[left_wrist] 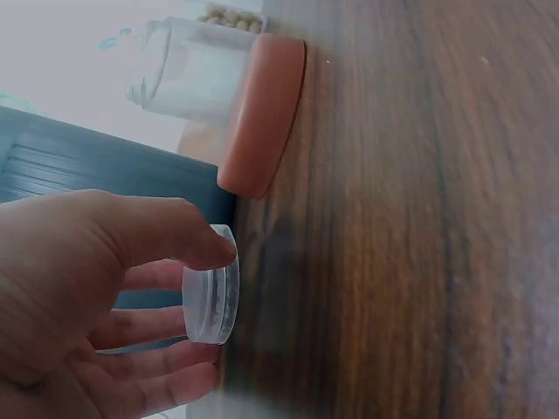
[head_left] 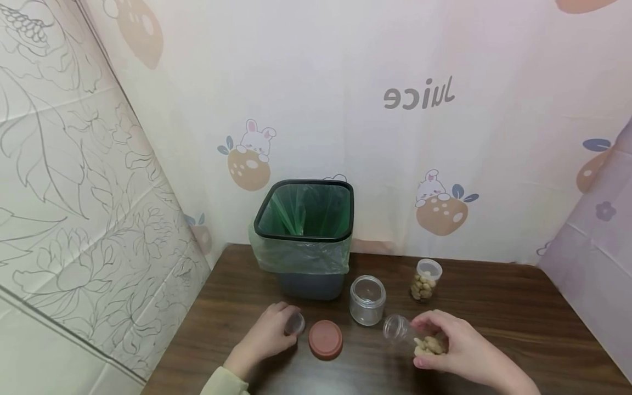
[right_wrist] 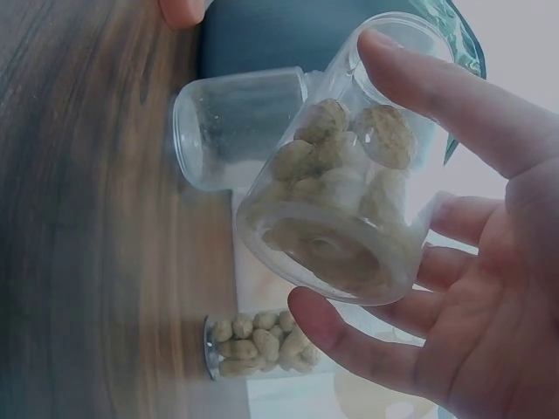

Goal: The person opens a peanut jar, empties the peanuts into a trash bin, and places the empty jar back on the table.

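My right hand (head_left: 456,346) grips a small clear plastic jar (right_wrist: 336,192) holding several nuts in shells (head_left: 430,345). The jar is tilted, its uncapped mouth turned left towards a larger empty glass-like jar (head_left: 367,300). My left hand (head_left: 269,332) pinches a translucent plastic lid (left_wrist: 210,288) between thumb and fingers, low over the wooden table. Just right of that hand lies a reddish-brown round lid (head_left: 325,339). Farther back on the right stands another small jar (head_left: 423,281) of nuts with a white translucent lid on it.
Behind the left hand and the reddish lid stands a dark bin (head_left: 311,282) lined with a green bag. Patterned cloth (head_left: 316,99) hangs behind the dark wooden table (head_left: 484,296), and more covers both sides.
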`<state>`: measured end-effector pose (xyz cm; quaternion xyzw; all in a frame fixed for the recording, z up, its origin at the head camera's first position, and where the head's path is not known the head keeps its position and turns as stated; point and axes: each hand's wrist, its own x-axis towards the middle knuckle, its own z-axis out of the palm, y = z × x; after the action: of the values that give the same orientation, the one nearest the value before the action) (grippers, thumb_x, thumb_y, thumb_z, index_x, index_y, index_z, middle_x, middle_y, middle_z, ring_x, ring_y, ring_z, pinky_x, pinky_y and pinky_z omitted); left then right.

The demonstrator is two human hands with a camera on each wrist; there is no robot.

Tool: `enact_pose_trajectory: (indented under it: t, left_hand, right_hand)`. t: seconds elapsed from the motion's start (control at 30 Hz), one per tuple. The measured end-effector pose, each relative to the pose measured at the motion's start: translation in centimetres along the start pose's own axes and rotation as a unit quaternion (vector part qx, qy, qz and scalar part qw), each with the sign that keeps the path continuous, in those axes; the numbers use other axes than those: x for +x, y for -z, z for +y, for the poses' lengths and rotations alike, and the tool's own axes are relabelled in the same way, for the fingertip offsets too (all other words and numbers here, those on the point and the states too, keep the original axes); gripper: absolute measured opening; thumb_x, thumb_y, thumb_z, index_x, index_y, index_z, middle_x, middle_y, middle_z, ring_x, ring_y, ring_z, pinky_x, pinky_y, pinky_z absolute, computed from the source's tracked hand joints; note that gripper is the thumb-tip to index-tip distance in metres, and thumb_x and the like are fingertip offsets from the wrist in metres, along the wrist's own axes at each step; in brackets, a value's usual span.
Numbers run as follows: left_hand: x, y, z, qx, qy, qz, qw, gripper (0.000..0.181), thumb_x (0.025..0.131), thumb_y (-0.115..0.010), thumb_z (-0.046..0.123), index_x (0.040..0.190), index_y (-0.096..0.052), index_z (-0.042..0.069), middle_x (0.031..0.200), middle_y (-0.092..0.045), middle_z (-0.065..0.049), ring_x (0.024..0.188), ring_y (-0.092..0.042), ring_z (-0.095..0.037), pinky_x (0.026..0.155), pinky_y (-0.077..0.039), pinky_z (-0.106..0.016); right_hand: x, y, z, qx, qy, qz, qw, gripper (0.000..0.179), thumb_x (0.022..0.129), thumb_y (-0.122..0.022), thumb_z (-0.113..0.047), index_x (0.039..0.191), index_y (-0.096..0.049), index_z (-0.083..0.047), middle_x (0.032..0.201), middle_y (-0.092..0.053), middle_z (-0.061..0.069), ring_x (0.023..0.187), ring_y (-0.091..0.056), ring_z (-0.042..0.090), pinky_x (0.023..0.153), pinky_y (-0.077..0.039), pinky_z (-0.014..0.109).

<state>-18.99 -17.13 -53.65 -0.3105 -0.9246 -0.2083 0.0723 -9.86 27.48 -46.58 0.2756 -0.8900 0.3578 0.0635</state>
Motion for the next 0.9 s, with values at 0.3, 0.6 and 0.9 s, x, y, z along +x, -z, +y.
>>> enact_pose_trajectory:
  t: [0.3,0.6,0.9]
  left_hand:
    - [-0.2,-0.2,-0.1,0.004,-0.009,-0.013,0.9999,0.051,0.075,-0.09,0.012,0.124,-0.078,0.004,0.113,-0.074,-0.006,0.1,-0.067,-0.023,0.087,-0.058,-0.04]
    - [-0.2,0.0,0.3,0.014,-0.011,-0.027,0.9995,0.053,0.078,-0.091,0.016,0.127,-0.078,0.004,0.114,-0.073,-0.007,0.101,-0.064,-0.024,0.089,-0.058,-0.041]
    - [-0.1,0.5,-0.2,-0.004,-0.01,-0.022,0.9997,0.05,0.086,-0.088,0.024,0.13,-0.075,0.003,0.118,-0.073,-0.008,0.107,-0.068,-0.027,0.094,-0.058,-0.045]
  right_hand:
    - [0.1,0.6,0.1,-0.016,0.026,0.015,0.9994,0.054,0.081,-0.1,-0.028,0.124,-0.069,-0.019,0.109,-0.07,-0.012,0.093,-0.064,0.003,0.07,-0.054,0.024]
    - [0.2,1.3,0.0,-0.007,0.024,0.014,0.9996,0.053,0.083,-0.097,-0.024,0.128,-0.068,-0.018,0.115,-0.071,-0.005,0.096,-0.067,0.006,0.074,-0.055,0.022]
    - [0.6,2.4,-0.4,-0.003,0.013,0.025,0.9996,0.051,0.087,-0.094,-0.017,0.131,-0.068,-0.017,0.121,-0.071,-0.002,0.103,-0.069,0.006,0.075,-0.056,0.021]
